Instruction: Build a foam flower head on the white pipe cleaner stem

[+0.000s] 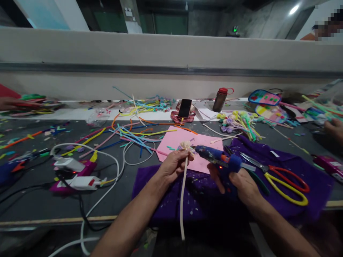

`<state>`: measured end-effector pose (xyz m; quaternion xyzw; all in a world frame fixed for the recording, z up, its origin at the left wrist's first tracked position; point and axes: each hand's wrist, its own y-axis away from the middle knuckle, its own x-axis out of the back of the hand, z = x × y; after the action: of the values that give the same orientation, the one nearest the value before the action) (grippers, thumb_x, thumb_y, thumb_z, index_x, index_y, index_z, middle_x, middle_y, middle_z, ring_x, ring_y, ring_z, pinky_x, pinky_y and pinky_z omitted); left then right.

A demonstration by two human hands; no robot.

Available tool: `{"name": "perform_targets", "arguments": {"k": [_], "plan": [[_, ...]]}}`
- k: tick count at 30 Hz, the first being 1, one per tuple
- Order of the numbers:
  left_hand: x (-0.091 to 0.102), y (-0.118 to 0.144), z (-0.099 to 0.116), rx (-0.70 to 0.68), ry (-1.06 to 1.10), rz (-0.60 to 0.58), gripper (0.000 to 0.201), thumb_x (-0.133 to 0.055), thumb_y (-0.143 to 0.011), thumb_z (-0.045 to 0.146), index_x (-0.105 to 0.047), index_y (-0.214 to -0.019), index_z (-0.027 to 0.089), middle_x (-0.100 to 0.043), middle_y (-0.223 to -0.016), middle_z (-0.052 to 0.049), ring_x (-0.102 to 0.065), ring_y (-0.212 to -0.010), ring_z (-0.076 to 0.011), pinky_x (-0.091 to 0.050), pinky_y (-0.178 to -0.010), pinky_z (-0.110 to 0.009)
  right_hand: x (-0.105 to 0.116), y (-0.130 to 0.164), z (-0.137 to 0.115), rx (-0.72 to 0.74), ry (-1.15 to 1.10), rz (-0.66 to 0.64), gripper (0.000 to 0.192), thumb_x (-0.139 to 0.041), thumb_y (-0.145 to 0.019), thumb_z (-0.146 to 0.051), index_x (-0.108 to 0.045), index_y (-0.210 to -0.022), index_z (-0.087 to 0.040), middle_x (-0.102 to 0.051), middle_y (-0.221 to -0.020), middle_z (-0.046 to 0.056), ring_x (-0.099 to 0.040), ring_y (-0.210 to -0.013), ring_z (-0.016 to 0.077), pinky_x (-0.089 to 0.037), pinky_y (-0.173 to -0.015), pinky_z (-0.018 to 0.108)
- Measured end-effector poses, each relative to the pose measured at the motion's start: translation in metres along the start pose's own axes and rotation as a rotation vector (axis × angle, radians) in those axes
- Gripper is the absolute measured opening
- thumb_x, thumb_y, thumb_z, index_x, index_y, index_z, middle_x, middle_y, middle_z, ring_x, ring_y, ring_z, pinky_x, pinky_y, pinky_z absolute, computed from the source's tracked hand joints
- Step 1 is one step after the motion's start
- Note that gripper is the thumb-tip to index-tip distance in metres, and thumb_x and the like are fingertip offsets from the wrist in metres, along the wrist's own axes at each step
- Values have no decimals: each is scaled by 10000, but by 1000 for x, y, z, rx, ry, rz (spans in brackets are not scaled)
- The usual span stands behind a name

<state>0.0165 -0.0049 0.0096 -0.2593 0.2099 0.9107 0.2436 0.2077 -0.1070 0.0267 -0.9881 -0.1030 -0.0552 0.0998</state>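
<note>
Between the fingers of my left hand point(175, 166) is a cream pipe-cleaner flower point(185, 145), its long pale stem point(183, 200) hanging down past the table edge. My right hand point(245, 184) is wrapped round a blue glue gun point(218, 157) with a small red light on its side. The gun's dark nozzle points left and is at the flower; whether it touches cannot be made out. Under both lies a pink sheet point(166, 142) with small coloured bits on it. A purple cloth point(150, 182) spreads below my hands.
Scissors point(288, 182) with red and yellow handles lie right on the cloth. Pipe cleaners point(136, 137) and a power strip point(88, 167) with cables are left. Behind stand a phone point(184, 108), a bottle point(220, 100) and a flower bunch point(238, 123). Other people's hands point(334, 130) show at both sides.
</note>
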Motion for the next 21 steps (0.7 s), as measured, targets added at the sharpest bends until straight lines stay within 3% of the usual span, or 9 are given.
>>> {"name": "perform_targets", "arguments": {"k": [21], "plan": [[1,2,-1,-47,-84,-38,196,-645,-710,289,-563,-758,117,-583,-621,6,-329,-329,19,-174,-276,-104,-4,-6,17,104,134,-8,447,-303,-886,-510,-562,-914,-147,-516,-560,1,-472,-538,143,-357,-570,282]]}}
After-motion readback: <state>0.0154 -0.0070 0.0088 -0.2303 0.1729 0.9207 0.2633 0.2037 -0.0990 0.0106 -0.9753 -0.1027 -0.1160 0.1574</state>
